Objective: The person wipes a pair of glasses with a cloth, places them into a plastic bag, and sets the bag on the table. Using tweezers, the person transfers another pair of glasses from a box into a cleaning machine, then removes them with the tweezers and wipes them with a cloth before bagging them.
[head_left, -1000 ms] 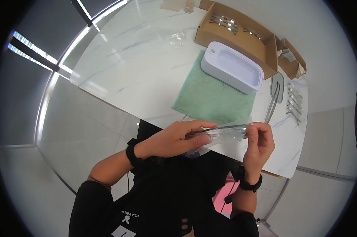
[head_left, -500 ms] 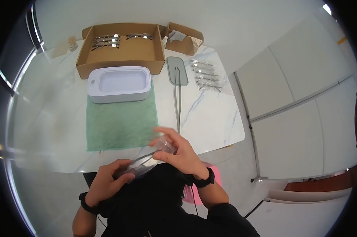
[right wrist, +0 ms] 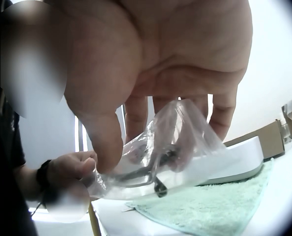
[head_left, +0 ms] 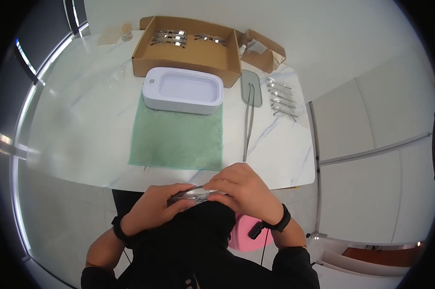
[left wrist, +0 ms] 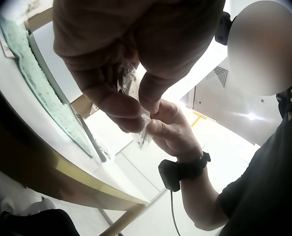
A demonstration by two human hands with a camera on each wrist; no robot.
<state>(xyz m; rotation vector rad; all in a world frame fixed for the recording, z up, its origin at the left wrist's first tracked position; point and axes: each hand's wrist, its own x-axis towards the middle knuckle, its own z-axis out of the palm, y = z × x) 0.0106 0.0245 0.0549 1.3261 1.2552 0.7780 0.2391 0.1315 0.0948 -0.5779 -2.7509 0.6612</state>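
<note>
Plastic bag (head_left: 197,194), clear, dark-framed glasses (right wrist: 160,189) inside, sits by the tabletop's (head_left: 82,144) near edge, pinched between thumb and fingers of both left hand (head_left: 149,208) and right hand (head_left: 249,191); the green towel's (head_left: 179,139) label (head_left: 146,169) is illegibly small.

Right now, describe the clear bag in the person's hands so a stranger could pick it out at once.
At the white table, find the near edge, this side of the green cloth. There, the left hand and right hand hold a clear bag with glasses inside. Unlike the bagged pairs lying at the table's right, this one is in hands.
</note>
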